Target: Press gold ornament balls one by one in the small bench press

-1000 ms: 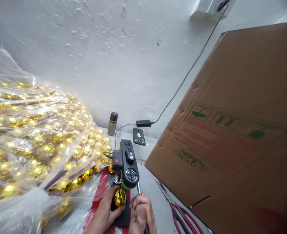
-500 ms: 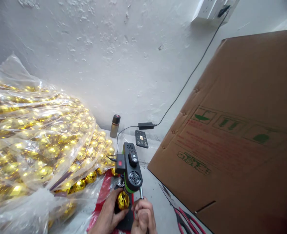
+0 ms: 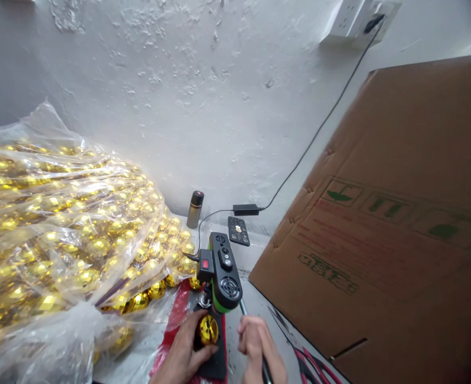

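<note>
My left hand (image 3: 183, 352) holds a faceted gold ball (image 3: 208, 330) on the black base of a small bench drill (image 3: 224, 271), directly under its chuck. The drill has a black and green head with a red switch on its left side. My right hand (image 3: 259, 346) is wrapped round the drill's metal lever handle (image 3: 245, 310), just right of the ball.
A big clear plastic bag of gold balls (image 3: 59, 229) fills the left. A large cardboard sheet (image 3: 391, 234) leans at the right. Red-handled pliers (image 3: 311, 368) lie beside it. A small bottle (image 3: 195, 209), a remote (image 3: 238, 231) and a power adapter (image 3: 246, 209) sit by the white wall.
The view has shifted, so the drill and hands sit further right. My right hand has swung the lever handle to the right, away from the ball. My left hand keeps the ball under the chuck.
</note>
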`<act>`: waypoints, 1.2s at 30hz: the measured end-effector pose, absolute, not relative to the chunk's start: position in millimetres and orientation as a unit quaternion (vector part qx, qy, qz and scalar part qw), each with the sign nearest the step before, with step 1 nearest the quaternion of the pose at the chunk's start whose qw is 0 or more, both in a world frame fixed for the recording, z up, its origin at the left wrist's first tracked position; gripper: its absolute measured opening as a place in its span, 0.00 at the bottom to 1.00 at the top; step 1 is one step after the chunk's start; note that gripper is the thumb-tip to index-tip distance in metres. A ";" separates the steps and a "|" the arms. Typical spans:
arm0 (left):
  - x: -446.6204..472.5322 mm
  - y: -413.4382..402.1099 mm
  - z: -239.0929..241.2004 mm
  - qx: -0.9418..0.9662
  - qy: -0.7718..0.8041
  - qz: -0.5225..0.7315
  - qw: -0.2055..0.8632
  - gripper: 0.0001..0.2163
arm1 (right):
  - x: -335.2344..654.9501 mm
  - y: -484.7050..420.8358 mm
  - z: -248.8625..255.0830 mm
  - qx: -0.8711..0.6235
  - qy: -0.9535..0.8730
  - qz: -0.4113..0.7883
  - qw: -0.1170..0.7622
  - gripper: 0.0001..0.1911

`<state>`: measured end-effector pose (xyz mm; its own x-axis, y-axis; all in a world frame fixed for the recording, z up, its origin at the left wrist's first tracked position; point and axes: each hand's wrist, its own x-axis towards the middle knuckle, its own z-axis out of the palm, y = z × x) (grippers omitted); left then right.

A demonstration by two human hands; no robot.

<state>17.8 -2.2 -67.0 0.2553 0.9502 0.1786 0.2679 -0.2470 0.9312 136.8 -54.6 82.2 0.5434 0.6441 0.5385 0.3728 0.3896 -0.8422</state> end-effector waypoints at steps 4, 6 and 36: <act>-2.6 -12.5 -93.7 0.751 0.414 0.411 0.307 0.34 | 151.2 -48.2 112.4 -0.505 -0.548 0.105 0.659 0.23; -17.5 -16.2 -99.1 0.787 0.389 0.432 0.207 0.39 | 146.1 -47.6 111.2 -0.509 -0.525 0.095 0.676 0.23; -44.0 -2.9 4.3 0.578 0.530 0.450 0.428 0.30 | 145.7 -52.3 86.9 -0.477 -0.583 0.039 0.656 0.16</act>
<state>-44.0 -2.9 4.3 0.0339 0.9973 0.0658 0.2268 -0.0718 0.9713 145.7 -52.3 86.9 0.3164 0.6071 0.7290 0.5058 0.5422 -0.6710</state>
